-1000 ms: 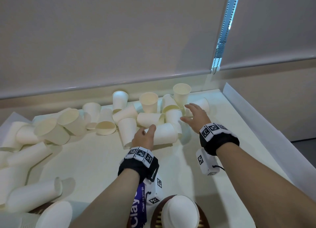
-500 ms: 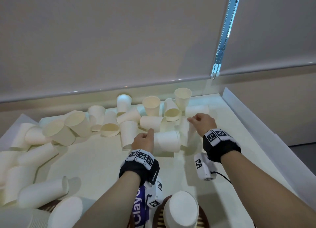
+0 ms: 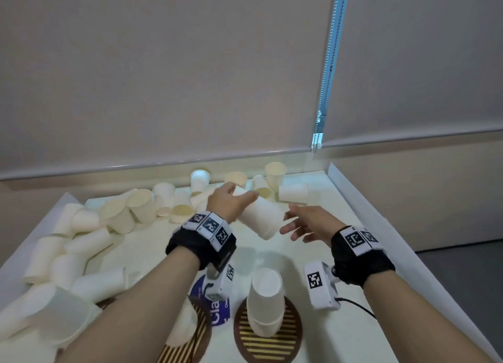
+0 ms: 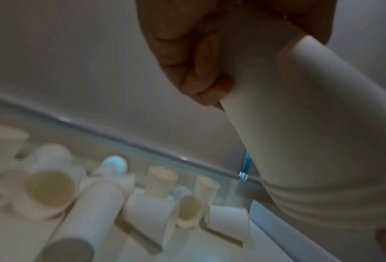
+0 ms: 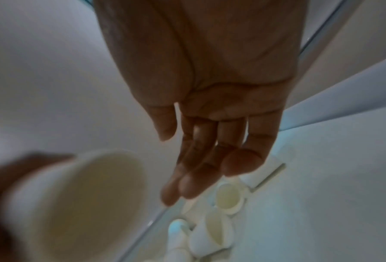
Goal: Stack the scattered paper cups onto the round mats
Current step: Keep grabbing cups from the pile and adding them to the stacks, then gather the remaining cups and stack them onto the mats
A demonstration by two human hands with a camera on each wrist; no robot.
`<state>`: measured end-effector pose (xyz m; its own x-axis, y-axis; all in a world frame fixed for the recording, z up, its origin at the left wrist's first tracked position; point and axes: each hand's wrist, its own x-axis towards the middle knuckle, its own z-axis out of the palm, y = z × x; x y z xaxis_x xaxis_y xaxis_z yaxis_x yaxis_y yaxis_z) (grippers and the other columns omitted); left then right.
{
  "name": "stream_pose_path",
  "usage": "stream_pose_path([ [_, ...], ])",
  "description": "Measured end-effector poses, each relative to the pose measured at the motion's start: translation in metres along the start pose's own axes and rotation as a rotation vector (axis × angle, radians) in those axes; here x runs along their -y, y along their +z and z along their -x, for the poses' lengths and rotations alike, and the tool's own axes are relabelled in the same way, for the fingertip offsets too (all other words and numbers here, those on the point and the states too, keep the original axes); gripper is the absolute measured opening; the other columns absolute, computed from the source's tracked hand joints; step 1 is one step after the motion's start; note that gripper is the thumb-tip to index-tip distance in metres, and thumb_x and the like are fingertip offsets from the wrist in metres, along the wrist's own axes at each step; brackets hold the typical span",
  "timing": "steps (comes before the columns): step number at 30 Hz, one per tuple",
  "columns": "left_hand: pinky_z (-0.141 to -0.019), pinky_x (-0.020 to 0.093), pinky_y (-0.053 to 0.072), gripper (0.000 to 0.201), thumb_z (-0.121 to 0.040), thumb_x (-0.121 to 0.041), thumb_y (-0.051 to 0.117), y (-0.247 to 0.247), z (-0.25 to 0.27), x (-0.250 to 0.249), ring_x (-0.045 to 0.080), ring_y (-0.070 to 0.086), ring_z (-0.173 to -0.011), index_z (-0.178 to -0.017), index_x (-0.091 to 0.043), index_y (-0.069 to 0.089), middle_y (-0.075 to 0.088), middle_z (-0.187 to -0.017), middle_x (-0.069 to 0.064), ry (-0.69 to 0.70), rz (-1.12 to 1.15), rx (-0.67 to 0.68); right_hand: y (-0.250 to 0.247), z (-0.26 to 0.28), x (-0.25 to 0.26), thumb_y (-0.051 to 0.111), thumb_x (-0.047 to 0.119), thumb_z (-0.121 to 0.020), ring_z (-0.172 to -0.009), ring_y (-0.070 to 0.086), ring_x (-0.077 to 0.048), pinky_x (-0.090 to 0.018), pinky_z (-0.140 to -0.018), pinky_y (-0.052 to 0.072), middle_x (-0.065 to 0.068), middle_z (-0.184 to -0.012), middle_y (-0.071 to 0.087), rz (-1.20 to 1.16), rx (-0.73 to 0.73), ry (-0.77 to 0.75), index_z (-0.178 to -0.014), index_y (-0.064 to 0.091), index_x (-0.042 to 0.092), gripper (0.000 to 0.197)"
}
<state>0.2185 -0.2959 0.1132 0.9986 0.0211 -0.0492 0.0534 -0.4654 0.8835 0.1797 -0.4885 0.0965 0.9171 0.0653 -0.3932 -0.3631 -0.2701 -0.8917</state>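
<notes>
My left hand (image 3: pixel 234 200) grips white paper cups (image 3: pixel 261 217) nested into each other, lifted above the table and tilted with the mouth toward the right. In the left wrist view my left hand's fingers (image 4: pixel 198 74) curl round the nested cups (image 4: pixel 311 141), whose rims show as several rings. My right hand (image 3: pixel 300 224) hovers open just right of the mouth, holding nothing. The right wrist view shows the right hand (image 5: pixel 210 150) with straight fingers beside the cup mouth (image 5: pixel 86 200). A stack of upturned cups (image 3: pixel 265 297) stands on a round brown striped mat (image 3: pixel 268 338). A second mat (image 3: pixel 190 343) lies partly under my left forearm.
Several loose cups lie along the back edge (image 3: pixel 174 199) and down the left side (image 3: pixel 70 251) of the white table. A raised white wall (image 3: pixel 402 243) borders the right side. A purple printed strap (image 3: pixel 217 311) lies between the mats.
My left hand has lifted its cup off the table and drawn it nearer. My right hand has left the pile of cups and now hangs open by the lifted cup's mouth.
</notes>
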Motion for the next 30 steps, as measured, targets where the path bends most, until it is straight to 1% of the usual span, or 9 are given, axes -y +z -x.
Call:
stream_pose_path([
  [4, -0.067, 0.024, 0.046, 0.021, -0.074, -0.029, 0.075, -0.026, 0.039, -0.032, 0.014, 0.059, -0.086, -0.088, -0.021, 0.062, 0.063, -0.088, -0.006, 0.198, -0.05, 0.103, -0.002, 0.022, -0.021, 0.044, 0.026, -0.097, -0.069, 0.059, -0.013, -0.024, -0.064, 0.042, 0.001, -0.085, 0.07, 0.089, -0.047, 0.068, -0.103, 0.061, 0.013, 0.022],
  [8, -0.085, 0.032, 0.047, 0.043, -0.072, -0.05, 0.069, -0.013, 0.078, -0.033, 0.015, 0.055, -0.098, -0.108, -0.032, 0.055, 0.057, -0.108, -0.008, 0.42, -0.705, 0.317, 0.011, 0.034, -0.054, 0.055, 0.008, -0.087, -0.075, 0.059, -0.011, -0.021, -0.064, 0.043, -0.003, -0.098, 0.068, 0.229, 0.009, 0.145, -0.097, 0.06, 0.019, 0.016],
  [10, -0.086, 0.032, 0.046, 0.054, -0.074, -0.053, 0.066, 0.003, 0.092, -0.017, 0.016, 0.054, -0.102, -0.12, -0.031, 0.047, 0.053, -0.113, -0.007, 0.457, -0.864, 0.445, 0.024, 0.038, -0.071, 0.059, 0.004, -0.081, -0.089, 0.057, -0.014, -0.022, -0.07, 0.045, -0.005, -0.112, 0.065, 0.33, 0.054, 0.161, -0.098, 0.06, 0.021, 0.024],
  [12, -0.088, 0.033, 0.044, 0.06, -0.075, -0.048, 0.067, 0.019, 0.101, 0.006, 0.019, 0.051, -0.108, -0.127, -0.03, 0.042, 0.049, -0.118, -0.003, 0.424, -0.913, 0.564, 0.04, 0.041, -0.09, 0.067, 0.003, -0.076, -0.106, 0.055, -0.015, -0.022, -0.084, 0.044, -0.002, -0.123, 0.058, 0.422, 0.088, 0.165, -0.118, 0.056, 0.017, 0.046],
  [15, -0.088, 0.032, 0.044, 0.065, -0.074, -0.035, 0.071, 0.032, 0.11, 0.03, 0.023, 0.049, -0.111, -0.129, -0.027, 0.037, 0.043, -0.124, 0.0, 0.337, -0.887, 0.598, 0.065, 0.047, -0.115, 0.08, 0.014, -0.064, -0.116, 0.054, -0.014, -0.029, -0.102, 0.042, 0.005, -0.127, 0.056, 0.433, 0.09, 0.177, -0.13, 0.048, 0.019, 0.073],
  [19, -0.077, 0.027, 0.04, 0.063, -0.073, -0.03, 0.072, 0.041, 0.108, 0.034, 0.025, 0.053, -0.106, -0.126, -0.025, 0.038, 0.043, -0.122, 0.001, 0.331, -0.824, 0.541, 0.089, 0.049, -0.125, 0.081, 0.035, -0.061, -0.11, 0.054, -0.012, -0.023, -0.093, 0.042, 0.008, -0.122, 0.057, 0.446, 0.016, 0.102, -0.126, 0.044, 0.026, 0.074],
  [23, -0.074, 0.027, 0.039, 0.063, -0.071, -0.028, 0.073, 0.059, 0.099, 0.031, 0.024, 0.053, -0.101, -0.125, -0.023, 0.038, 0.044, -0.118, 0.001, 0.337, -0.742, 0.519, 0.092, 0.045, -0.126, 0.084, 0.036, -0.053, -0.099, 0.055, -0.011, -0.021, -0.081, 0.043, 0.009, -0.109, 0.058, 0.327, -0.139, 0.09, -0.119, 0.043, 0.025, 0.078],
  [26, -0.075, 0.027, 0.039, 0.064, -0.071, -0.025, 0.073, 0.075, 0.087, 0.026, 0.022, 0.05, -0.098, -0.125, -0.022, 0.038, 0.043, -0.119, 0.001, 0.345, -0.686, 0.506, 0.082, 0.042, -0.123, 0.078, 0.029, -0.063, -0.091, 0.053, -0.014, -0.023, -0.079, 0.045, 0.006, -0.099, 0.055, 0.253, -0.261, 0.102, -0.111, 0.041, 0.023, 0.06],
  [30, -0.083, 0.033, 0.046, 0.07, -0.069, -0.022, 0.076, 0.097, 0.067, 0.017, 0.025, 0.049, -0.106, -0.126, -0.024, 0.037, 0.041, -0.119, 0.002, 0.34, -0.611, 0.504, 0.062, 0.029, -0.119, 0.061, 0.021, -0.075, -0.085, 0.051, -0.018, -0.023, -0.074, 0.042, 0.003, -0.089, 0.052, 0.239, -0.38, 0.119, -0.101, 0.037, 0.023, 0.035],
])
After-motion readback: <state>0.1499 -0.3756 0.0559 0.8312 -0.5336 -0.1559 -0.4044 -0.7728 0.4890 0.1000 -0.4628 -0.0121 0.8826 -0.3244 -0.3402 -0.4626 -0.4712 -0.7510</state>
